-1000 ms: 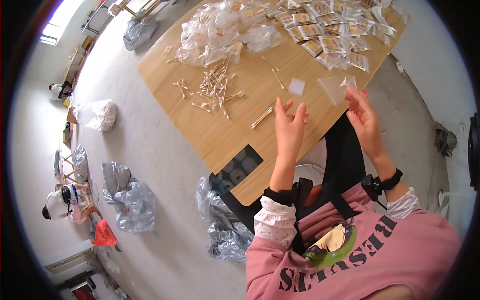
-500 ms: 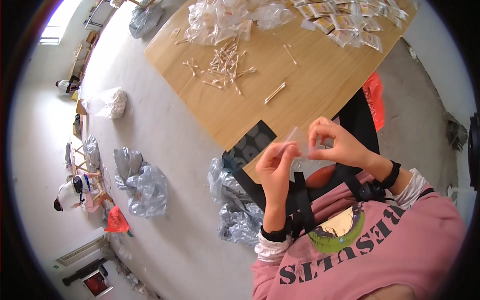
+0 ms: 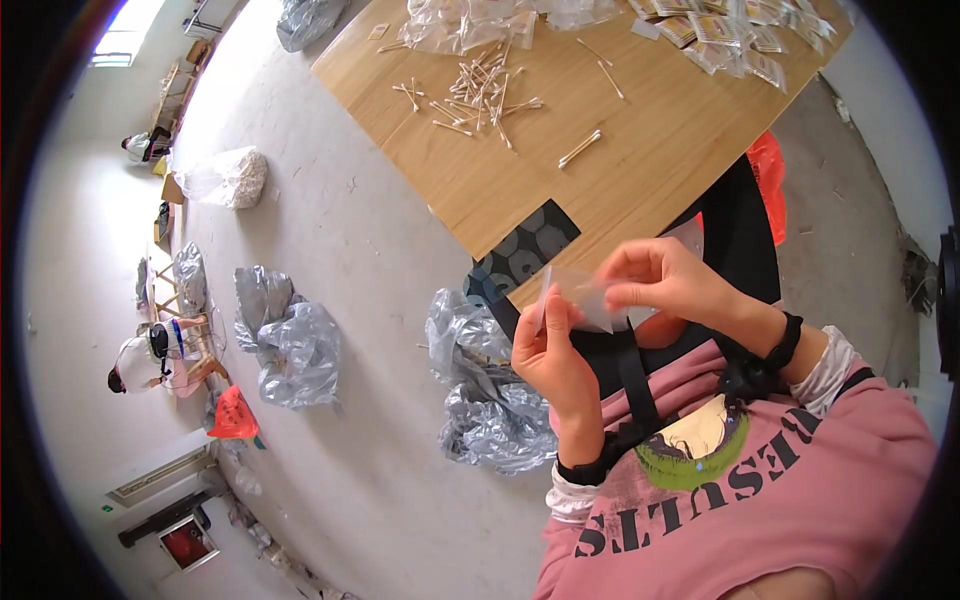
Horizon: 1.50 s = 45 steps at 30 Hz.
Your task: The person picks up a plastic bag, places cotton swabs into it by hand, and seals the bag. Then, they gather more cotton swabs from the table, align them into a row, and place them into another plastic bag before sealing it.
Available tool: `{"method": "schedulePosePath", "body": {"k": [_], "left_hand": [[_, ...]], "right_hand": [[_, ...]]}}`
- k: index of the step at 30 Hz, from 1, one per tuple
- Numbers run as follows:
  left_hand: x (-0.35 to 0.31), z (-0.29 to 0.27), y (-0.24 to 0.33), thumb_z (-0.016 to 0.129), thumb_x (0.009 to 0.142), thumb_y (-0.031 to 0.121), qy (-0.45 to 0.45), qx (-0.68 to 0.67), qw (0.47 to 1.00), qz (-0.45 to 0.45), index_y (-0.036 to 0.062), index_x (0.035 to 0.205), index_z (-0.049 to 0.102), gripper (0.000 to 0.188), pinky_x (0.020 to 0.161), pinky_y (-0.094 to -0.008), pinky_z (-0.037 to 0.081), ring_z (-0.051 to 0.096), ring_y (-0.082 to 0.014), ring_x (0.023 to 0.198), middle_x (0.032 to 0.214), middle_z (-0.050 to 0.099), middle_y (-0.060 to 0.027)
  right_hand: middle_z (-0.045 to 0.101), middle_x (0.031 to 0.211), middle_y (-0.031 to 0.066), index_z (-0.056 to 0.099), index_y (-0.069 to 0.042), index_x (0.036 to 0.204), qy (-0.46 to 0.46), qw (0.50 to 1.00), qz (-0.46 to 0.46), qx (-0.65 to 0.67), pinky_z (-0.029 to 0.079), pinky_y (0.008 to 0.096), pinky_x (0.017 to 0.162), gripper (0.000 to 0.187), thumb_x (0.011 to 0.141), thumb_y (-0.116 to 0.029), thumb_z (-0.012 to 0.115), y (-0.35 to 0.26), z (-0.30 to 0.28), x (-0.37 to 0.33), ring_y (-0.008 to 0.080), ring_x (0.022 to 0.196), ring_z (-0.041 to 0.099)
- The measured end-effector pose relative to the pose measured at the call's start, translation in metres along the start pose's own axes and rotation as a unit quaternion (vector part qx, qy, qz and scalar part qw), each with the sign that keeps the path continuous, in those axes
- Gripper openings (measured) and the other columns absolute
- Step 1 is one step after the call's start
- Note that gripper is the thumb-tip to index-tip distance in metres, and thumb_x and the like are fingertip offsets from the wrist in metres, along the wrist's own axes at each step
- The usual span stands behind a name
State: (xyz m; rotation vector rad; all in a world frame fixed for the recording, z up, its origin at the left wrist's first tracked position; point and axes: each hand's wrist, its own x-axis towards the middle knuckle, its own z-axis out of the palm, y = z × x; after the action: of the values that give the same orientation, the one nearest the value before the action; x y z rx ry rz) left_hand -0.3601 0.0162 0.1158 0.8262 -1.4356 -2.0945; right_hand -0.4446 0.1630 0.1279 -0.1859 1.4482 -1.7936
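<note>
Between my hands, just off the table's near edge, is a small clear plastic bag (image 3: 582,295). My left hand (image 3: 556,350) pinches its left side between thumb and fingers. My right hand (image 3: 665,283) has its curled fingers on the bag's right side, with thumb and fingertips together. Beyond them on the wooden table (image 3: 420,130) lies a small bundle of cotton swabs (image 3: 580,149). A loose heap of cotton swabs (image 3: 485,92) spreads farther off, with a few single ones beside it.
Clear plastic bags (image 3: 460,22) and several filled packets (image 3: 715,40) lie at the table's far side. A dark patterned mat (image 3: 525,245) covers the near corner. Grey plastic bags (image 3: 495,400) lie on the floor at left. Another person (image 3: 150,360) sits farther left.
The view has shifted, so the table appears higher and farther right. My right hand has closed in toward my left, and the bag is now stretched between them.
</note>
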Motion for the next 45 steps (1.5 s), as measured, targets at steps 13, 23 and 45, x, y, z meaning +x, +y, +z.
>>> {"method": "schedulePosePath", "body": {"k": [13, 23, 45], "left_hand": [[-0.002, -0.045, 0.007, 0.066, 0.098, 0.012, -0.157, 0.134, 0.973, -0.106, -0.0013, 0.107, 0.067, 0.016, 0.065, -0.0254, 0.054, 0.073, -0.0176, 0.082, 0.093, 0.073, -0.0104], [-0.008, -0.039, 0.002, 0.066, 0.098, 0.013, -0.115, 0.083, 0.979, -0.148, -0.0035, 0.107, 0.070, 0.019, 0.069, -0.0260, 0.061, 0.073, -0.0158, 0.089, 0.095, 0.074, -0.0106], [-0.017, -0.026, -0.008, 0.062, 0.097, 0.014, -0.165, 0.358, 0.917, 0.058, -0.0024, 0.081, 0.064, 0.023, 0.052, -0.0291, 0.042, 0.055, -0.0109, 0.056, 0.062, 0.059, -0.0075]], "right_hand": [[0.064, 0.089, 0.0029, 0.065, -0.005, 0.108, 0.258, 0.867, -0.289, -0.314, 0.048, 0.0238, 0.072, 0.021, 0.088, -0.003, 0.069, 0.009, 0.008, 0.007, 0.0131, 0.079, 0.064], [0.065, 0.092, 0.0108, 0.068, -0.004, 0.101, 0.030, 0.901, -0.251, -0.353, 0.052, 0.0377, 0.074, 0.016, 0.087, -0.012, 0.074, 0.020, 0.027, -0.001, 0.0295, 0.086, 0.065], [0.063, 0.081, 0.0103, 0.063, -0.004, 0.091, 0.052, 0.839, -0.278, -0.465, 0.050, 0.0411, 0.068, 0.014, 0.078, -0.004, 0.068, 0.019, 0.028, 0.001, 0.0324, 0.076, 0.063]]}}
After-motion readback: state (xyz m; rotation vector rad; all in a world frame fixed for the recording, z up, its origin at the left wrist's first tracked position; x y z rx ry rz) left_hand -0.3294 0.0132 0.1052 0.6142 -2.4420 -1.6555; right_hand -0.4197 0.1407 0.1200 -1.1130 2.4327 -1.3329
